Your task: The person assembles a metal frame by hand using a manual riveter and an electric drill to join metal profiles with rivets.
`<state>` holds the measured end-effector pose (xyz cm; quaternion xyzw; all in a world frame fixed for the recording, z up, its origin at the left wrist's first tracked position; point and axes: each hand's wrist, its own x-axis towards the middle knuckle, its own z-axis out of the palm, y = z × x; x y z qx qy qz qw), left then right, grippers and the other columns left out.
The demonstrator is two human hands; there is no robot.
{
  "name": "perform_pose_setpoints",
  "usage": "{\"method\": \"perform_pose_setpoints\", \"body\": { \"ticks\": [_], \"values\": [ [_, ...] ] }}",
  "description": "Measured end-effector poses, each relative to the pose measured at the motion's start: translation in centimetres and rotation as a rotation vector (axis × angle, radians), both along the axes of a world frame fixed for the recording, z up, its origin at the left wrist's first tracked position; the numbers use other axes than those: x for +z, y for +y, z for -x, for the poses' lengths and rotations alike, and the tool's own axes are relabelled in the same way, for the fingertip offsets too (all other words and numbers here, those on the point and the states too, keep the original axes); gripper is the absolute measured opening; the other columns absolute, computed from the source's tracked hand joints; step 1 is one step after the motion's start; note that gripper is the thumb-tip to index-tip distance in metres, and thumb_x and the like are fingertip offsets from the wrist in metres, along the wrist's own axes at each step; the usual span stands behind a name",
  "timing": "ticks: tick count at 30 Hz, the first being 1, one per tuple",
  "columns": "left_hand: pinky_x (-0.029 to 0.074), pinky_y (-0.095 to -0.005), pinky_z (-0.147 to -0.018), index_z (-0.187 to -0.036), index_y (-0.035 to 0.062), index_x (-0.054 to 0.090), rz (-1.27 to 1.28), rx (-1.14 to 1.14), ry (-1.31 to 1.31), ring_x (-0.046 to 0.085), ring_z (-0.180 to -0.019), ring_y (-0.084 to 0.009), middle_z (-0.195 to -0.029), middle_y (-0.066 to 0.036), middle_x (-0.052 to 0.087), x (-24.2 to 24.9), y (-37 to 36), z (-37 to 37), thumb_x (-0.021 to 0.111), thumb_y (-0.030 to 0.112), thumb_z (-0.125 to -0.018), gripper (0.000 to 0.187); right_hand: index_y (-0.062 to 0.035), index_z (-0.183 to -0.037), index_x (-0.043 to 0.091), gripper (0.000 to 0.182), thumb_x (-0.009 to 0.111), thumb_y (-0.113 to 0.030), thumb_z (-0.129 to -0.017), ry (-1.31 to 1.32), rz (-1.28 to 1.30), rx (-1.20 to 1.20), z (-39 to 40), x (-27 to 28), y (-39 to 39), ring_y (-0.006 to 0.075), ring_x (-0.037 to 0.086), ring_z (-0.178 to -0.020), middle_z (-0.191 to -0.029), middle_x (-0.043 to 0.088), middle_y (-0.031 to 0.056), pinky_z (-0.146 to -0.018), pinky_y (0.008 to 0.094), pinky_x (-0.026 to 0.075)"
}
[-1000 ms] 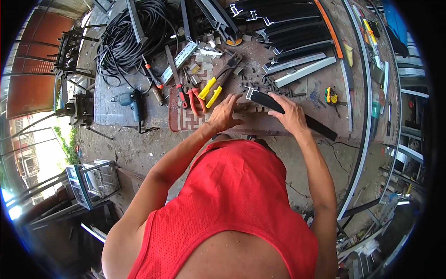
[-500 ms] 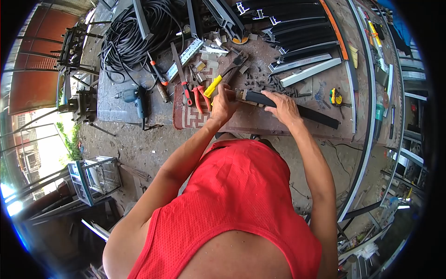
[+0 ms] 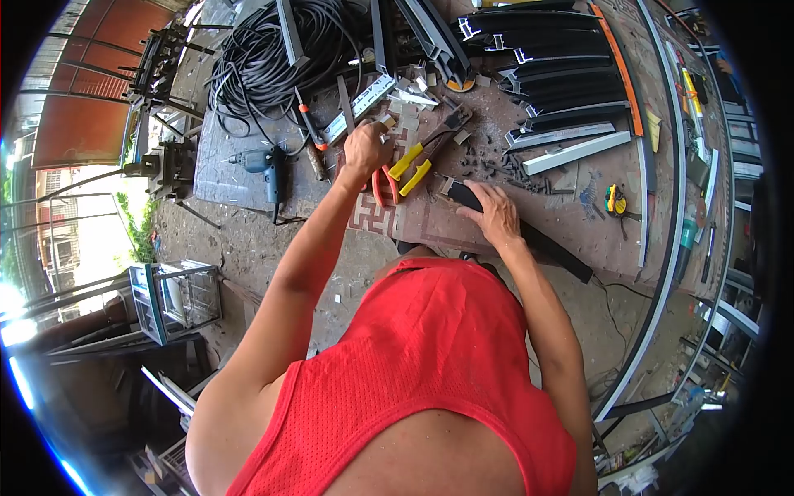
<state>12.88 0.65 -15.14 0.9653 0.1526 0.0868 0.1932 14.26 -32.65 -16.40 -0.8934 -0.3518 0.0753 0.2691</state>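
Note:
My left hand [image 3: 368, 147] is over the scrap pieces, its fingers curled; what lies inside them, if anything, is hidden. It covers the handle end of a file [image 3: 345, 101]. Red-handled pliers [image 3: 384, 187] lie just below it, beside a cutting tool with yellow handles [image 3: 407, 163] spread apart. My right hand [image 3: 496, 213] is closed around a long black metal profile [image 3: 556, 254]. The profile slants across the near edge of the table, its cut end [image 3: 448, 188] pointing toward the yellow handles.
A blue drill [image 3: 263, 169] and a coil of black cable [image 3: 265, 62] occupy the left side. Several black profiles [image 3: 571, 78] are stacked at the upper right, above a pale bar [image 3: 576, 153]. A tape measure [image 3: 615, 200] sits near small black scraps [image 3: 504, 165].
My left hand has left the profile's end and moved up and left to the scraps. Both yellow handles now show. My right hand stays on the profile. The view has shifted slightly.

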Motion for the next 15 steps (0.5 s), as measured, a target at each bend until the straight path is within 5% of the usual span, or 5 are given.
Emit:
{"method": "perform_pose_setpoints", "body": {
  "ticks": [5, 8, 9, 12, 15],
  "values": [
    [0.057, -0.0454, -0.082, -0.109, 0.0074, 0.075, -0.086, -0.258, 0.197, 0.072, -0.093, -0.0379, -0.093, -0.016, 0.074, -3.5, 2.3, -1.7, 0.079, 0.016, -0.073, 0.037, -0.0164, -0.138, 0.060, 0.068, 0.080, -0.044, -0.080, 0.055, 0.055, 0.036, -0.4, 0.3, -0.3, 0.0348, 0.064, -0.111, -0.123, 0.068, 0.0082, -0.095, 0.0456, 0.052],
    [0.057, -0.0460, -0.082, -0.110, 0.0094, 0.075, 0.065, -0.221, 0.058, 0.072, -0.093, -0.0375, -0.091, -0.015, 0.074, -1.4, 1.7, -1.4, 0.079, 0.015, -0.073, 0.038, -0.0175, -0.136, 0.062, 0.067, 0.082, -0.043, -0.078, 0.072, 0.072, 0.087, -0.4, 0.3, -0.4, 0.0339, 0.064, -0.110, -0.120, 0.068, 0.0079, -0.095, 0.0456, 0.052],
    [0.057, -0.0429, -0.085, -0.110, 0.0115, 0.076, -0.023, -0.185, 0.372, 0.071, -0.100, -0.0345, -0.109, -0.015, 0.074, 0.9, 0.7, -1.9, 0.082, 0.024, -0.078, 0.035, -0.0180, -0.136, 0.063, 0.066, 0.082, -0.043, -0.078, 0.066, 0.074, 0.110, -0.4, 0.4, -0.5, 0.0335, 0.064, -0.110, -0.119, 0.068, 0.0079, -0.095, 0.0455, 0.052],
    [0.056, -0.0428, -0.086, -0.111, 0.0133, 0.077, 0.017, -0.166, 0.041, 0.072, -0.099, -0.0337, -0.111, -0.014, 0.073, -0.8, 0.3, -3.4, 0.080, 0.023, -0.082, 0.031, -0.0186, -0.134, 0.064, 0.066, 0.082, -0.046, -0.077, 0.045, 0.079, 0.071, -0.2, 0.5, -0.4, 0.0325, 0.064, -0.107, -0.117, 0.068, 0.0072, -0.094, 0.0453, 0.052],
    [0.055, -0.0426, -0.088, -0.108, 0.0181, 0.078, -0.048, -0.247, 0.005, 0.068, -0.106, -0.0339, -0.111, -0.013, 0.069, -1.6, -0.8, -5.6, 0.077, 0.016, -0.084, 0.024, -0.0222, -0.133, 0.064, 0.063, 0.082, -0.044, -0.077, -0.053, 0.047, 0.063, 0.0, 0.4, -0.4, 0.0294, 0.064, -0.103, -0.112, 0.068, 0.0044, -0.091, 0.0422, 0.053]
  ]
}}
